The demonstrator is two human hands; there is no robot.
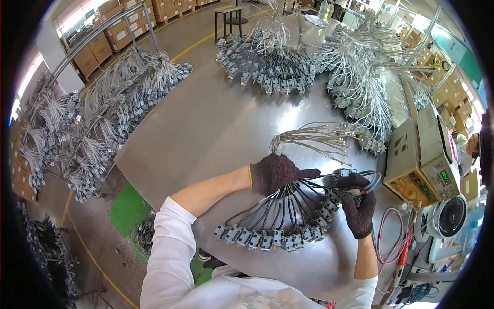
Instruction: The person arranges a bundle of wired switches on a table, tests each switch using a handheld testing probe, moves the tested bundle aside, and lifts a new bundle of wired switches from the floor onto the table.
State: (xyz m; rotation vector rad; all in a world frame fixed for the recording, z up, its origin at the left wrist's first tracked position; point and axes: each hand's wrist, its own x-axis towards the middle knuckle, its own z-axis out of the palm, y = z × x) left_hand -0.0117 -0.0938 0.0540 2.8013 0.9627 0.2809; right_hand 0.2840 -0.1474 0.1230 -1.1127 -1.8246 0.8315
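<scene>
My left hand, in a dark knitted glove, is closed round a bundle of thin leads, its index finger stretched to the right along them. Black leads fan out below it to a curved row of small grey box-shaped parts on the metal table. From the top of the fist, silvery tube-like ends spread to the right. My right hand, gloved alike, pinches at one grey box-shaped part at the row's right end. A grey cable loops beside these fingers; their exact hold on it is partly hidden.
Large heaps of similar parts lie at the table's far side and far right. Bench instruments with lit displays, a small fan and red and grey cables stand at right. A loaded rack stands left.
</scene>
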